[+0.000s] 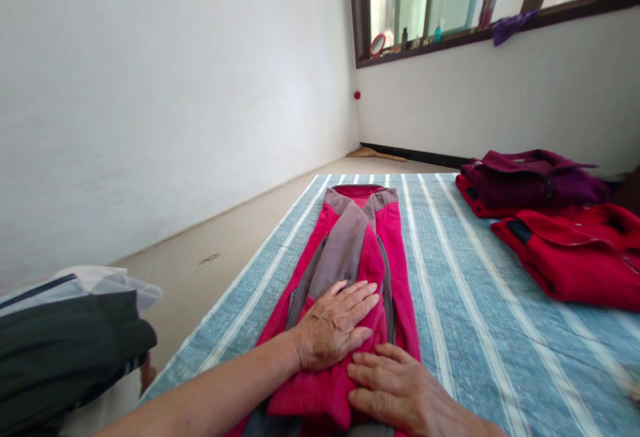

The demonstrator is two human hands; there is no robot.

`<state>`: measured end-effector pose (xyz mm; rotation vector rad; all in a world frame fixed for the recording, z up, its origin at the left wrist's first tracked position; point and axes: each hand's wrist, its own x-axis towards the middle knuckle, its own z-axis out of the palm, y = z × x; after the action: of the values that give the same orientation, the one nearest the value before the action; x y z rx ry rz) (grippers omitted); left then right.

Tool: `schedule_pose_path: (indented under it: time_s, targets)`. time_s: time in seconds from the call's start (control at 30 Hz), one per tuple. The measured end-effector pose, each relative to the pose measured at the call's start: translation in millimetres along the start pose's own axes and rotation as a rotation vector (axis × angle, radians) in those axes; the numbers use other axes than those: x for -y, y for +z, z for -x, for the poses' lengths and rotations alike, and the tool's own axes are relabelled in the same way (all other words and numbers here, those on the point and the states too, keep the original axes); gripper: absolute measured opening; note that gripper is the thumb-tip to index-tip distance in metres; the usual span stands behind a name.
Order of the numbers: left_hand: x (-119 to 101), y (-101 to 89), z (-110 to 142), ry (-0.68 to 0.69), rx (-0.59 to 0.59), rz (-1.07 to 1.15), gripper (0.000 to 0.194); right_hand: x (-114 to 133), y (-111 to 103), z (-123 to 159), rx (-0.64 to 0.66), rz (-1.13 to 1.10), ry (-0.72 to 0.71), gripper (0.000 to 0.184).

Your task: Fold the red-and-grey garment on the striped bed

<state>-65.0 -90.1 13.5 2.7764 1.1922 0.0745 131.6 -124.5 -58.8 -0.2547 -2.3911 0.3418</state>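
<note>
A pink and grey jacket [403,257] lies lengthwise on a blue and white striped cloth [450,357], its collar at the far end and its sides folded inward. One sleeve, grey and pink, lies down the middle of it. My left hand [335,324] rests flat on this sleeve with its fingers stretched out. Just nearer and to the right, my right hand [393,387] lies on the pink fabric, palm down, fingers extended. Neither hand grips the cloth. The jacket's lower end is partly hidden by my arms and cut off by the frame's bottom edge.
Folded purple [545,180] and red garments [585,250] are piled at the right. Dark and white clothes [75,330] sit at the lower left. A white wall [175,90] borders the floor on the left. Small items and a bottle [489,4] stand on the windowsill.
</note>
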Motion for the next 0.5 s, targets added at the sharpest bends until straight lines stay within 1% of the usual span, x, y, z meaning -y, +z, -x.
schedule_pose_path:
  time_s: [0.17,0.23,0.33,0.43,0.5]
  targets:
    - [1.0,1.4,0.4,-0.001,-0.038,-0.003,0.056,0.4,-27.5,-11.5,0.143,0.018,-0.045,0.040]
    - [1.5,2.0,0.5,0.001,-0.040,0.000,0.057,-0.1,-34.3,-13.8,0.164,0.019,-0.069,0.038]
    - [1.8,2.4,0.6,-0.001,-0.039,0.000,0.057,-0.6,-29.8,-11.8,0.143,0.016,-0.064,0.040]
    - [1.3,1.9,0.4,-0.005,-0.032,-0.009,0.056,-0.6,-15.0,-6.1,0.089,0.015,-0.029,0.046]
    - [0.6,1.2,0.3,-0.004,-0.037,-0.010,0.056,-0.7,-7.0,-2.9,0.082,0.017,-0.012,0.048]
